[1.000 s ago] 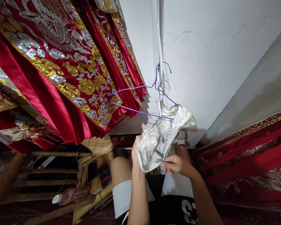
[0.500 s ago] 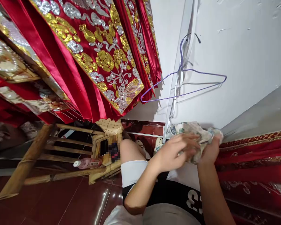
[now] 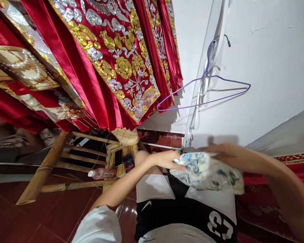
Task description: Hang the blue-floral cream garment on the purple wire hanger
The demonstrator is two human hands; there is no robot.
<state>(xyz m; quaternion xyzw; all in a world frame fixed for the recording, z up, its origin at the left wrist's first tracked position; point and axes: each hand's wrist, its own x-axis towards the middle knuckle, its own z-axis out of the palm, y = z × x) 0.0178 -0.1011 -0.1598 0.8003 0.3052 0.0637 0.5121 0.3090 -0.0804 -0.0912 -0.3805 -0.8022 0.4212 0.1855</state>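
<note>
A bunched white cloth with blue and green floral print (image 3: 207,172) is held up in front of my lap. My left hand (image 3: 169,160) pinches its left end, the thumb over the front. At the upper right edge, my right hand (image 3: 228,153) grips the same cloth; part of its fingers is hidden behind the fabric. Whether the cloth is a garment or a plain piece cannot be told. Above both hands, a purple wire hanger (image 3: 178,108) hangs bare by the wall, apart from them.
Red garments with gold and silver sequins (image 3: 124,67) hang at upper left. A bamboo chair (image 3: 53,152) stands below them, with a pink drink bottle (image 3: 103,173) on it. White cables (image 3: 199,98) run down the wall. More red fabric (image 3: 263,192) lies at right.
The cloth, crumpled between both hands before, is now spread wider and nearer my body. My left hand has moved left to its end, and my right arm has swung outward.
</note>
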